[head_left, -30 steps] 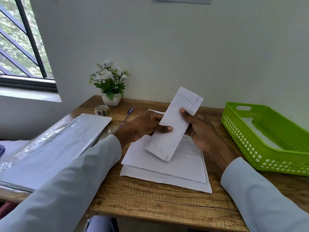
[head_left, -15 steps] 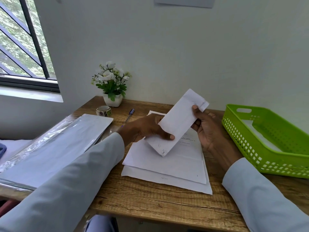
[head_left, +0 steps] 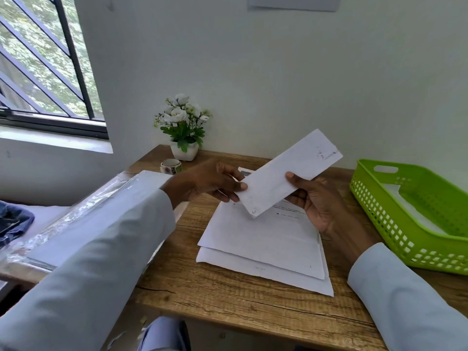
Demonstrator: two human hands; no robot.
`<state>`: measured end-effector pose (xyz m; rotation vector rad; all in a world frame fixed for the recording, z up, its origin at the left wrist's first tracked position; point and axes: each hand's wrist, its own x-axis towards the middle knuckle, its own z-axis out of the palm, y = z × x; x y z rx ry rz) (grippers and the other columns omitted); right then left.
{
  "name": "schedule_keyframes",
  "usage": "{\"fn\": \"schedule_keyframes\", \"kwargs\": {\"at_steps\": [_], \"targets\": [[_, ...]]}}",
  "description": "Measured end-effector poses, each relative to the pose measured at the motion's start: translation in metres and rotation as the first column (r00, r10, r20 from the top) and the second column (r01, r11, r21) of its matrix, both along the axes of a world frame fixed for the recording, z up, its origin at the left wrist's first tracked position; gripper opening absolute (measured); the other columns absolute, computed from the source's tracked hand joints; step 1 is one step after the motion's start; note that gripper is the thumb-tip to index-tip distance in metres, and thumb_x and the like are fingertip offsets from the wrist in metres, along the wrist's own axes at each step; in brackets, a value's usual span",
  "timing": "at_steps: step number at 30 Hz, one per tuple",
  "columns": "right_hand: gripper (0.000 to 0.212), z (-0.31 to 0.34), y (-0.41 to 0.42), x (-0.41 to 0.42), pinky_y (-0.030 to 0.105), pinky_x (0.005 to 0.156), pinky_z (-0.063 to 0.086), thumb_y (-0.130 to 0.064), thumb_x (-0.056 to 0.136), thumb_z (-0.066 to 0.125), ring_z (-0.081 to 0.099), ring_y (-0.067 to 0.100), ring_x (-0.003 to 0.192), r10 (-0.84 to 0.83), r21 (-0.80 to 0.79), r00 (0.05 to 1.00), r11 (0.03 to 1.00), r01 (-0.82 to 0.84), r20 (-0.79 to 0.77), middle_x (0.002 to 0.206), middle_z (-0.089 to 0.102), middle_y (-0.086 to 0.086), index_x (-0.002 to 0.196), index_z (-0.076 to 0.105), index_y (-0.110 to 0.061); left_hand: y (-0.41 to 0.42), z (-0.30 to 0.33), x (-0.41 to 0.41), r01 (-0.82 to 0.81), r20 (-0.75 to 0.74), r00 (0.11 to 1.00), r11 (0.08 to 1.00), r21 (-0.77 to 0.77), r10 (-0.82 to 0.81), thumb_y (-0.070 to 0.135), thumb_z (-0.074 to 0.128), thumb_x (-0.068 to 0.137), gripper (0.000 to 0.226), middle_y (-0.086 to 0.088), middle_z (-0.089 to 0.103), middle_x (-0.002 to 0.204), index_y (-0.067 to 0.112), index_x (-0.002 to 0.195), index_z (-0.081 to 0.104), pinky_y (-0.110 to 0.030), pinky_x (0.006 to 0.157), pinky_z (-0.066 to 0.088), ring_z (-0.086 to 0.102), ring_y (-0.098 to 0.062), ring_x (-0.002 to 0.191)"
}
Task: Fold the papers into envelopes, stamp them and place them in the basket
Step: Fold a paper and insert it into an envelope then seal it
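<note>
Folded paper envelope (head_left: 286, 174) is held in the air above the wooden desk (head_left: 228, 302), tilted — its lower left end down near the loose sheets, its upper right end raised toward the wall. It is a long narrow white strip with a faint fold line along its length and small dark marks near the upper right corner and at the lower tip. Left hand (head_left: 205, 182) pinches its lower left end, thumb on top and fingers beneath; right hand (head_left: 316, 198) grips the middle from below, thumb tip pressed on the front face. Under it lies a stack of white papers (head_left: 263, 247), flat on the desk, the top sheet with small print. Green plastic basket (head_left: 395, 224) stands at the right edge, well apart from the envelope — a white sheet inside. Behind: sticker roll (head_left: 171, 166), potted white flowers (head_left: 182, 127).
</note>
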<state>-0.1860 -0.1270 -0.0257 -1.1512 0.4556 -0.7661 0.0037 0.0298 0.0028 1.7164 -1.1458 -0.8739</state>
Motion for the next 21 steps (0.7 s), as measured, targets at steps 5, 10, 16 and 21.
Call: {"fn": "schedule_keyframes", "kwargs": {"at_steps": [5,10,16,21], "targets": [[0.032,-0.009,-0.002,-0.002,0.032,0.064,0.061,-0.004,0.081,0.072,0.072,0.023,0.096,-0.038,0.01,0.999,0.999,0.039,-0.03,0.11,0.073,0.01,0.111,0.063,-0.011,0.049,-0.005,0.056,-0.371,0.425,0.804,0.909,-0.19,0.416,0.017,0.081,0.076,0.012,-0.009,0.072,0.081,0.008,0.079,0.073,-0.04,0.07,0.06,0.07,-0.027,0.077],[0.021,-0.007,0.007,0.005,0.031,0.066,0.063,-0.001,0.085,0.069,0.071,0.02,0.092,-0.031,0.002,0.999,1.0,0.031,-0.042,0.101,0.074,0.005,0.101,0.064,-0.014,0.092,-0.024,0.082,-0.604,0.701,0.524,0.792,-0.096,0.484,0.062,0.078,0.064,0.058,-0.003,0.069,0.112,0.019,0.102,0.068,-0.036,0.08,0.051,0.063,-0.024,0.099],[0.024,-0.004,0.017,0.012,0.03,0.066,0.062,-0.002,0.085,0.07,0.072,0.019,0.093,-0.004,-0.018,0.999,1.0,0.003,-0.052,0.103,0.074,0.006,0.105,0.065,-0.013,0.11,-0.034,0.071,-0.673,0.714,0.608,0.703,0.23,0.348,0.094,0.052,0.053,0.119,-0.014,0.035,0.153,0.02,0.145,0.033,-0.047,0.108,0.035,0.033,-0.033,0.14],[0.025,-0.006,0.019,0.012,0.031,0.069,0.062,-0.002,0.084,0.07,0.071,0.019,0.096,-0.02,-0.02,0.999,1.0,0.019,-0.046,0.104,0.073,0.005,0.104,0.064,-0.016,0.108,-0.031,0.07,-0.66,0.683,0.643,0.703,0.265,0.346,0.091,0.06,0.051,0.125,-0.015,0.033,0.154,0.018,0.147,0.026,-0.048,0.111,0.032,0.029,-0.036,0.141]]}}
